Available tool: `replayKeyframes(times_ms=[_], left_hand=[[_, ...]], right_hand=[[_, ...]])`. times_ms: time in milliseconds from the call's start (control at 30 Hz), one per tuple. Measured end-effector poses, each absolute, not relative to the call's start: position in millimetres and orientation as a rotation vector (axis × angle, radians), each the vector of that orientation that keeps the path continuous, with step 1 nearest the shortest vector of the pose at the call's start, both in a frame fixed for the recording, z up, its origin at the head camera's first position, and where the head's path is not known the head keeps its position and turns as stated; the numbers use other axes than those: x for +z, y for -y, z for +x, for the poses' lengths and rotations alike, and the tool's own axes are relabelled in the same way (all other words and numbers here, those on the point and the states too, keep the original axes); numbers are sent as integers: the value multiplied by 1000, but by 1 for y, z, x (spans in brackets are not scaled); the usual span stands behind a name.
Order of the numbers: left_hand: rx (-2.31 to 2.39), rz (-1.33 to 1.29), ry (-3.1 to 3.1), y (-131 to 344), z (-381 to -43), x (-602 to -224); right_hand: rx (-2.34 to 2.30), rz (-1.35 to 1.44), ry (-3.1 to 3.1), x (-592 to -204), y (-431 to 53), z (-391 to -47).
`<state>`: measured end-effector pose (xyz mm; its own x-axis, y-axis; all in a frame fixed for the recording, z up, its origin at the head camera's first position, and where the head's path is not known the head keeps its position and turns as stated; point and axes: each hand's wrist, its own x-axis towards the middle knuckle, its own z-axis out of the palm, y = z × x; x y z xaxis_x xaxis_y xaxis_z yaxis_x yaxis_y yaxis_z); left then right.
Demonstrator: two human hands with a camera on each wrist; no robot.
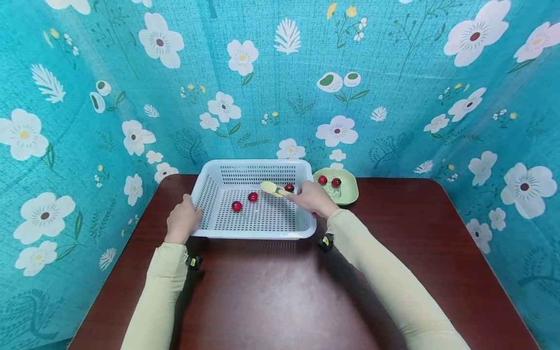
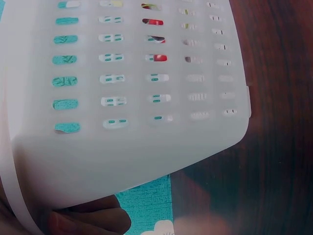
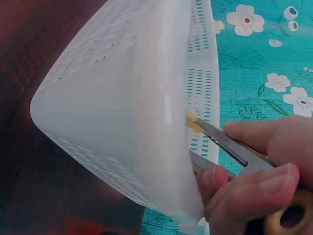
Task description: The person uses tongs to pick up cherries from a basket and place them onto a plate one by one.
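Tongs and basket: both gripped

Right hand: clamped on the tongs; their yellow tips, inside the basket, are partly hidden behind its rim in the right wrist view. Left hand: clamped on the basket's left rim. Yellow marks on the wrist cameras: too small to read. Basket, far side of desk: three red fruits, one beside the tongs, contact unclear. Plate, right of basket: two fruits; its left edge hidden, raised pattern indistinct.
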<state>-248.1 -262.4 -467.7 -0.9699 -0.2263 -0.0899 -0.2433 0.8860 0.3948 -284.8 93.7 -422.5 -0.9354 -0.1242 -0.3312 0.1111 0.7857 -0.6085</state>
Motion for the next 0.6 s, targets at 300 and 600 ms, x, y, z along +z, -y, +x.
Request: replayKeyframes(times_ms=[300, 600], left_hand=[[640, -366, -3023, 265, -247, -469], [635, -372, -3024, 263, -248, -469]], right_hand=[[-1028, -105, -2631, -428, -101, -278], [-1138, -152, -2596, -431, -113, -268]])
